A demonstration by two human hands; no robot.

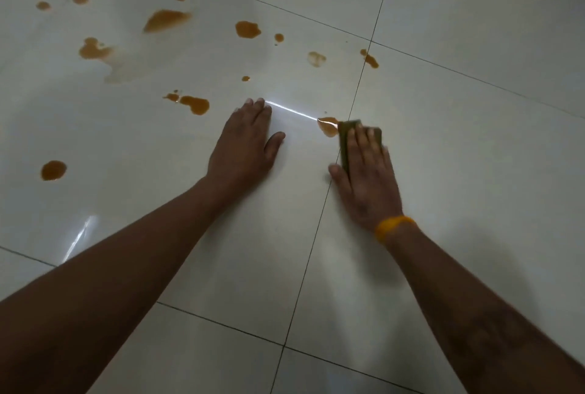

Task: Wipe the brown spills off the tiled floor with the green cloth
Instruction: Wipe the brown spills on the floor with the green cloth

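Observation:
Several brown spills dot the white tiled floor (459,172), among them a large one (166,20) far left and one (196,104) just left of my left hand. My right hand (367,172) presses flat on the folded green cloth (345,130), straight fingers on top, thumb out to the left. The cloth's far left corner touches a brown spill (327,126) beside a tile joint. My left hand (245,143) rests flat on the floor, fingers straight, holding nothing.
More spills lie farther off: one (247,29) at centre, a pale one (316,59), one (369,58) on the joint, one (53,170) at near left. An orange band (394,226) circles my right wrist. Dark grout lines cross the glossy floor.

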